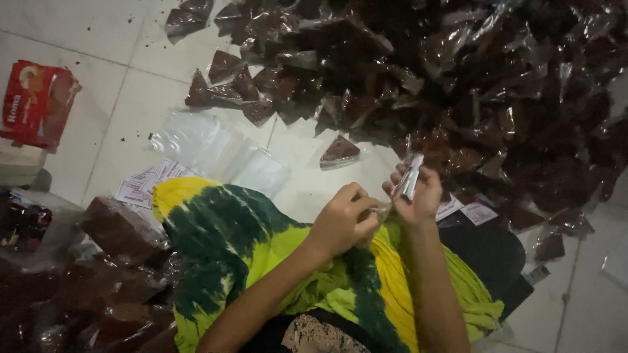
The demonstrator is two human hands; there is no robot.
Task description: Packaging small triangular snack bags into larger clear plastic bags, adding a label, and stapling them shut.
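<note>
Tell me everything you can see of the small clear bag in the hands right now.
The clear bag looks like thin, glossy plastic, narrow and creased, catching light in silvery streaks. It stands roughly upright, its top pointing toward the pile of packets. The right hand grips it with fingers curled round its lower part; the left hand pinches at its lower end. It is held above the lap, over yellow-green cloth. Whether it holds anything cannot be told.

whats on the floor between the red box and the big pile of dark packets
In the head view, a stack of clear plastic bags lies on the white tile floor between the red box and the pile.
</note>
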